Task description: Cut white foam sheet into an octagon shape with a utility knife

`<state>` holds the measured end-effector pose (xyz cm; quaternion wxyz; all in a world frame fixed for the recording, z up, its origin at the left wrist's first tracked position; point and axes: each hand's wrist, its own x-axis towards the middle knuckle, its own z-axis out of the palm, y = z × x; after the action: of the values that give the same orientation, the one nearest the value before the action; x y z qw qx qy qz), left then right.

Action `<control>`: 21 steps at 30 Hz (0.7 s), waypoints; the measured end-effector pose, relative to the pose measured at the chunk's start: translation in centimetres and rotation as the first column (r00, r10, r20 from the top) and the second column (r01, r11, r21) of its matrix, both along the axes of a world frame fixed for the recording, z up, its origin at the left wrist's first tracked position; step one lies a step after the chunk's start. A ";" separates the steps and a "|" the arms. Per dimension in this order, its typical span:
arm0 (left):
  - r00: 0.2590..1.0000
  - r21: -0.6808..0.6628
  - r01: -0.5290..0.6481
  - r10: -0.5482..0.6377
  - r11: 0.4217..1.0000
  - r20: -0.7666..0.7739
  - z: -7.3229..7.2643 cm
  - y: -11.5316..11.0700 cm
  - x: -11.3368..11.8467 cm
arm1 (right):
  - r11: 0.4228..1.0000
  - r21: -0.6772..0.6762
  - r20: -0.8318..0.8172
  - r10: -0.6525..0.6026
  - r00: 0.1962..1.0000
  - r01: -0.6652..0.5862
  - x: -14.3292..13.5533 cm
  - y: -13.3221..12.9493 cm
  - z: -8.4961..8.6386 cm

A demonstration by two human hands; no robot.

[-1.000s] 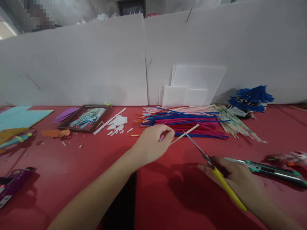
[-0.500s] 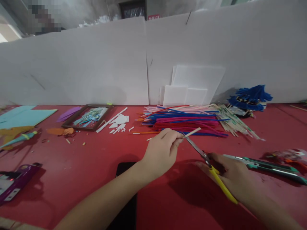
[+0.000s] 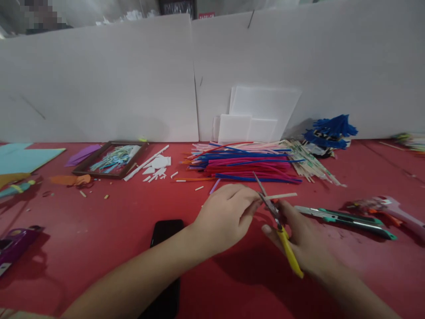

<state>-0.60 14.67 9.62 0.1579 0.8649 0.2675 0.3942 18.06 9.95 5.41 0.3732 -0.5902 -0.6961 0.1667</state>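
Note:
My left hand [image 3: 229, 215] pinches a thin pale stick [image 3: 283, 195], which sticks out to the right past the fingertips. My right hand [image 3: 299, 235] grips yellow-handled scissors [image 3: 289, 254]. Their blades are apart and cross the stick close to my left fingertips. Behind the hands lies a pile of pink, red and blue pipe cleaners [image 3: 245, 166], with a bundle of pale sticks [image 3: 310, 164] at its right end. Under my left forearm is a black phone [image 3: 168, 232], partly covered.
Two utility knives [image 3: 345, 220] and a pink glue gun [image 3: 401, 215] lie at the right. Further left are white scraps [image 3: 157, 166], a brown frame [image 3: 79, 169] and a purple device [image 3: 16, 246]. A blue fringed object [image 3: 334, 133] stands near the white board [image 3: 133, 79].
The view has shifted, so most objects sit further left. The scissor blades have opened wider around the stick, and the stick now lies more level.

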 end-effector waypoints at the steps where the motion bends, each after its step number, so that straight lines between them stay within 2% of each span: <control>1: 1.000 -0.008 -0.003 0.003 1.000 -0.012 0.2 -0.1 -0.1 | 1.000 0.007 -0.007 0.003 1.000 -0.003 -0.2 0.0 -0.1; 4: 0.999 -0.055 -0.012 0.010 0.998 -0.042 0.8 -0.3 -0.4 | 1.000 0.019 -0.026 -0.010 1.000 0.010 -0.5 -0.2 -0.4; 8: 0.998 -0.123 -0.018 0.010 0.992 -0.069 1.3 -0.5 -0.3 | 0.999 -0.041 -0.042 -0.026 0.999 0.024 -0.7 -0.5 -0.8; 15: 0.999 -0.154 0.004 -0.010 0.988 -0.039 0.8 -0.7 -0.2 | 0.997 -0.067 -0.044 -0.031 0.999 0.028 -0.4 -0.8 -1.3; 21: 0.999 -0.120 0.018 -0.022 0.993 -0.025 0.4 -0.7 -0.3 | 1.000 0.018 -0.027 -0.013 1.000 0.014 -0.5 -0.6 -1.1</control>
<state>-0.90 13.96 9.97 0.2099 0.8617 0.2841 0.3644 17.55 9.37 4.28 0.3891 -0.5891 -0.6886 0.1656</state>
